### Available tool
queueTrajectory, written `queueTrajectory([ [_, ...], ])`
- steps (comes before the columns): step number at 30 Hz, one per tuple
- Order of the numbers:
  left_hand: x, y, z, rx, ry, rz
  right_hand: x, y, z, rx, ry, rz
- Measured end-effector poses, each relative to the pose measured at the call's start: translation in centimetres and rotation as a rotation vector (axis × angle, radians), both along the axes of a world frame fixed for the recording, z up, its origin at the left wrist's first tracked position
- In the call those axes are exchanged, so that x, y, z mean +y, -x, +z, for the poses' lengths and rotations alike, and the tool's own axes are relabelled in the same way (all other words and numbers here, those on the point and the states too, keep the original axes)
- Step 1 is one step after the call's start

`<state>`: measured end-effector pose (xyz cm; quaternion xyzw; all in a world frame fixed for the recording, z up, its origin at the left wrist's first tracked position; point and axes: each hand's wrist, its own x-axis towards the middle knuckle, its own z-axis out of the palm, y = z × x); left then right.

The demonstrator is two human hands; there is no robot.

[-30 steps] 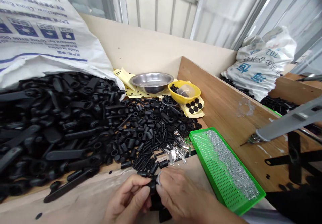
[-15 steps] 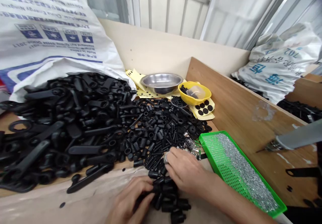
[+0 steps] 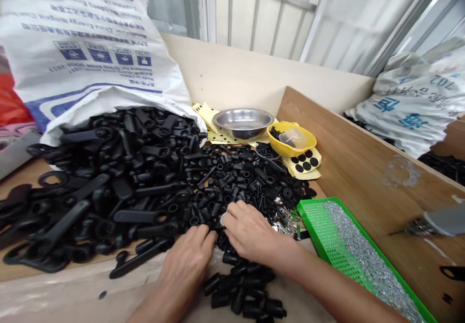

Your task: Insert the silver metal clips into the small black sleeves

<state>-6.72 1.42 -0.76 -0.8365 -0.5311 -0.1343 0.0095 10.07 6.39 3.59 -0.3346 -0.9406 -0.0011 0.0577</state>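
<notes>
My left hand (image 3: 191, 255) reaches to the front edge of the pile of small black cylinders (image 3: 225, 177), its fingers bent down and their tips hidden among the parts. Close to its right, my right hand (image 3: 247, 228) wears a ring and rests on the same pile, fingertips curled down out of sight. What either hand holds, if anything, is hidden. Below the hands, a group of black cylindrical pieces (image 3: 243, 289) lies on the covered work surface. Small silvery metal parts (image 3: 285, 216) lie to the right of my right hand.
A white sack (image 3: 101, 66) spills black handles (image 3: 123, 168) at left. Behind the pile stand a steel bowl (image 3: 243, 122) and a yellow bowl (image 3: 308, 140). A green tray (image 3: 316, 231) of metal bits and a power-tool tip (image 3: 425, 225) are at right.
My left hand has moved forward from the front group of cylinders to the pile's edge. My right hand has shifted slightly left. The camera view has turned a little left.
</notes>
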Motion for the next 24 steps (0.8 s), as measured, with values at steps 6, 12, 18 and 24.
queueTrajectory([
  [6,0.4,0.2,0.4,-0.018,0.02,0.01,0.0,-0.3,-0.2,-0.046,-0.052,0.053],
  [12,0.6,2.1,0.6,-0.525,0.036,0.143,0.1,1.2,-0.5,-0.107,-0.166,0.199],
  [18,0.0,1.4,2.4,-1.159,0.434,0.432,0.3,2.6,-1.5,-0.186,-0.19,0.245],
  [24,-0.8,0.2,3.3,-1.692,0.677,0.529,1.7,0.3,-0.4,0.17,-0.059,0.1],
])
